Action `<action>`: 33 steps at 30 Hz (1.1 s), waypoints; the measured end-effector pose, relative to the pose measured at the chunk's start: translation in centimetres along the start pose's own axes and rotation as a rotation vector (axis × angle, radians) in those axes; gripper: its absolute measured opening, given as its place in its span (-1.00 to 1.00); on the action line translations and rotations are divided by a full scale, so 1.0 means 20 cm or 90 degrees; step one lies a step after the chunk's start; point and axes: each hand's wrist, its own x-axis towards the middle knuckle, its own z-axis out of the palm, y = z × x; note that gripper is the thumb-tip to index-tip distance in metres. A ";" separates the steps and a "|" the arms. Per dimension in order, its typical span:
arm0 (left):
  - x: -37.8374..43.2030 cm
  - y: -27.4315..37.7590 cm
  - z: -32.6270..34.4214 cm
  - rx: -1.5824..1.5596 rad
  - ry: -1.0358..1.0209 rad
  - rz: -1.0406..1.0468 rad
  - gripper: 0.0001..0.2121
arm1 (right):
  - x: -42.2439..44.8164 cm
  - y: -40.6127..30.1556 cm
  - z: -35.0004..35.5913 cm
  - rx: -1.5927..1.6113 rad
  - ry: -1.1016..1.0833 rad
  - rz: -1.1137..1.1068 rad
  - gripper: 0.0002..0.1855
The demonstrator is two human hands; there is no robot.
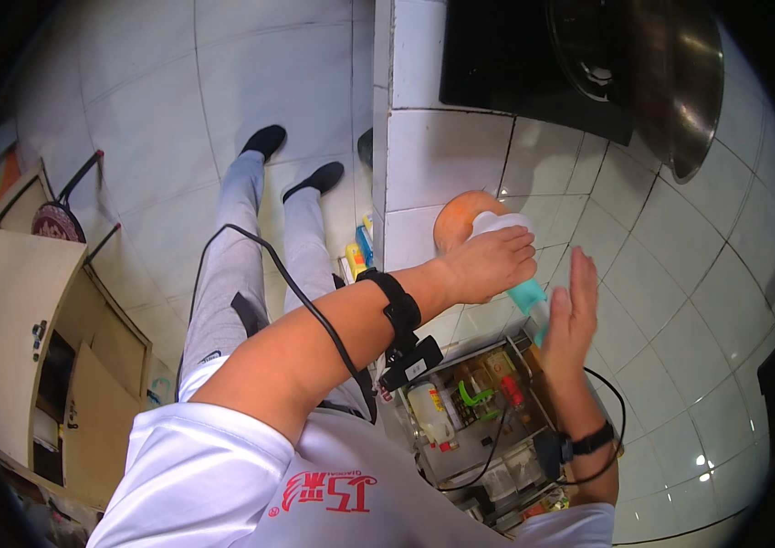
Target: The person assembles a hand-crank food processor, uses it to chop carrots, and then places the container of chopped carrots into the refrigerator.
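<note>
My left hand (497, 264) lies over a white and teal object, its fingers bent around the middle. The white part (490, 220) shows beyond the knuckles, against a round orange thing (464, 212). A teal part (528, 296) comes out below the fingers. My right hand (574, 312) is upright just to the right, with straight fingers and the thumb apart. Another small teal piece shows beside its palm; whether the palm touches it is unclear. My left hand hides most of the object, so its kind cannot be told.
A wok-like metal pan (692, 96) sits by a black hob (497, 61) on the white-tiled counter (446, 151). Below my hands, an open drawer (469, 452) holds bottles and packets. Wooden cabinets (24, 329) with a door ajar stand at left. Black cables loop around both forearms.
</note>
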 end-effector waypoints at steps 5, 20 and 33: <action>0.01 0.02 -0.01 -0.040 -0.011 0.007 -0.73 | 0.02 0.02 0.18 0.107 0.045 -0.038 -0.51; -0.01 0.05 0.06 -0.070 0.002 -0.025 -0.65 | 0.02 0.06 0.20 0.071 -0.003 0.025 -0.40; -0.05 0.04 0.14 -0.024 0.050 -0.031 -0.65 | -0.02 0.08 0.20 0.096 -0.017 0.012 -0.39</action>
